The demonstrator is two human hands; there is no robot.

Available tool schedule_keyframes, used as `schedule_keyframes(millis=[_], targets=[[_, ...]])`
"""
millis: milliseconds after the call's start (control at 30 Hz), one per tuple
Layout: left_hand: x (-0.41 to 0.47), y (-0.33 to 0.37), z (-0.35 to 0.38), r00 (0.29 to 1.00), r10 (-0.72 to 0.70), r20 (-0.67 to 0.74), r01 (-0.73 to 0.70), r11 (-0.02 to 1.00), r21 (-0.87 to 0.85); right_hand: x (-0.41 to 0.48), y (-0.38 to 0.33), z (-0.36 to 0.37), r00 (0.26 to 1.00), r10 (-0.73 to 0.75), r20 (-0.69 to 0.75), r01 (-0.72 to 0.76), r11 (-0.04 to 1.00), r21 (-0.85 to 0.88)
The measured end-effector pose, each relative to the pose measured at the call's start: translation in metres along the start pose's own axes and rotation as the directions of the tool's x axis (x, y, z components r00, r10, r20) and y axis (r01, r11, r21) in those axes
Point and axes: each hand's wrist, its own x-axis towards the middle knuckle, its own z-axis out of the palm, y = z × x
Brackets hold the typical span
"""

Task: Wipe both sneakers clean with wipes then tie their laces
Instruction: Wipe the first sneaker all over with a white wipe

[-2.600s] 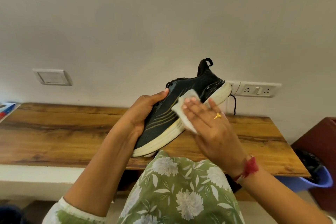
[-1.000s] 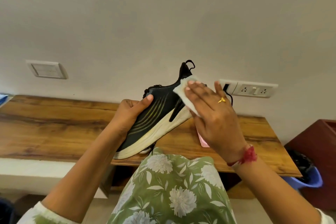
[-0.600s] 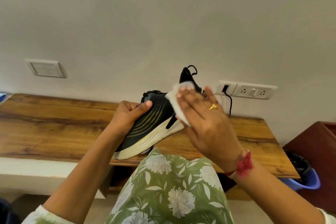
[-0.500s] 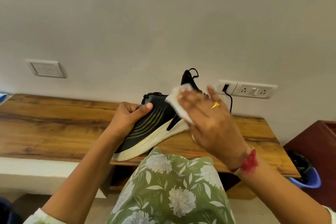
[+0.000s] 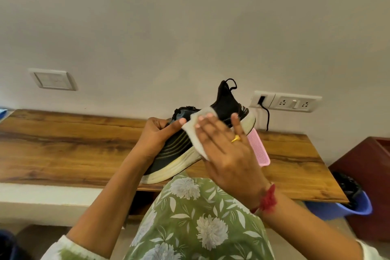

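A black sneaker (image 5: 175,148) with a cream sole and thin yellow stripes is held up over the wooden table, toe toward me and heel raised to the right. My left hand (image 5: 157,136) grips its front part, thumb on the side. With straight fingers, my right hand (image 5: 228,154) presses a white wipe (image 5: 193,133) flat against the sneaker's side. A black lace loop sticks up at the heel. Only one sneaker is in view.
The wooden table (image 5: 73,150) runs along the wall. A pink flat object (image 5: 258,150) lies on it behind my right hand. A wall socket (image 5: 291,102) with a black cable sits at the right. A blue bin (image 5: 348,205) stands below the table's right end.
My right hand has slid the wipe from the heel area toward the middle of the sneaker's side. The sneaker has tilted slightly and the pink object has come into view.
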Motion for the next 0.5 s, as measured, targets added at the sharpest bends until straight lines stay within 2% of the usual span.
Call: schedule_keyframes(millis=[67, 167, 233, 333, 367, 467, 500], targets=[[0.000, 0.004, 0.004, 1.000, 0.008, -0.009, -0.008, 1.000, -0.002, 0.003, 0.004, 0.000, 0.999, -0.036, -0.001, 0.036, 0.998, -0.055], [0.003, 0.012, 0.010, 0.999, 0.017, -0.030, -0.017, 1.000, 0.018, 0.012, 0.011, -0.001, 0.989, 0.123, -0.079, -0.128, 0.990, -0.058], [0.005, 0.016, 0.011, 0.999, 0.034, -0.030, -0.032, 0.997, 0.064, 0.012, 0.000, 0.003, 0.984, 0.172, -0.050, -0.174, 0.984, -0.047], [0.005, 0.015, 0.011, 0.998, 0.051, -0.028, -0.047, 0.993, 0.110, 0.005, -0.004, 0.009, 0.999, 0.029, 0.026, -0.027, 0.997, -0.078], [0.003, 0.014, 0.011, 0.999, 0.044, -0.028, -0.041, 0.993, 0.108, 0.005, 0.001, 0.007, 0.999, 0.028, 0.018, -0.026, 0.995, -0.094], [0.001, 0.011, 0.013, 0.999, 0.036, -0.007, -0.035, 0.994, 0.108, 0.009, 0.011, 0.004, 0.984, 0.174, -0.028, -0.176, 0.981, -0.085], [0.001, 0.009, 0.013, 0.999, 0.038, 0.001, -0.038, 0.993, 0.116, 0.008, 0.006, 0.006, 0.983, 0.183, -0.007, -0.183, 0.980, -0.077]])
